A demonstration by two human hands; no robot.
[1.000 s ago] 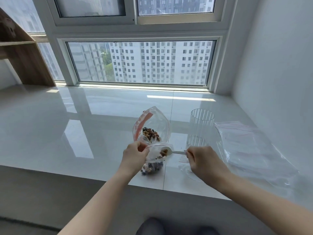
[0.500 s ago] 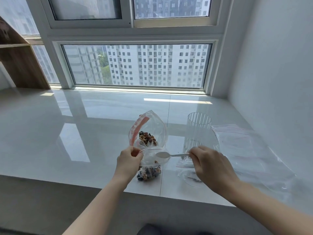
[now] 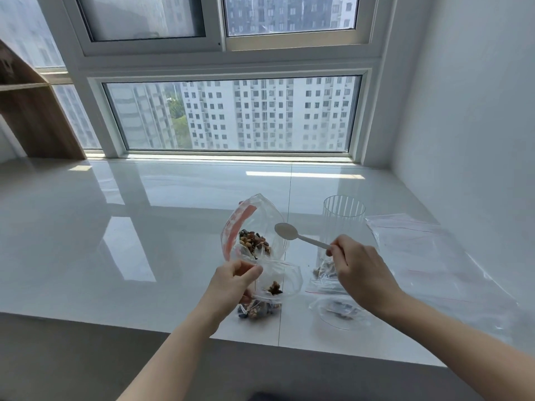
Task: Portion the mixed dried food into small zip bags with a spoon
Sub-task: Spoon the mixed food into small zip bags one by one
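Open glossy white sill point(image 3: 115, 233) fills the frame's left and centre. Right of centre, a tall clear cup point(image 3: 343, 224) and flat plastic bags point(image 3: 428, 256) crowd the wall.

Bright daylight enters through the wide white-framed window point(image 3: 231, 114), throwing glare patches and pale reflections across the glossy white stone sill point(image 3: 115, 227); edges bow with wide-angle distortion, and detail stays slightly soft

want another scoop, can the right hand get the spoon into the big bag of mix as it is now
Probably yes. The right hand holds the spoon empty, its bowl beside the large bag, whose mouth gapes open toward it. Nothing lies between; the left hand grips the small bag lower down.
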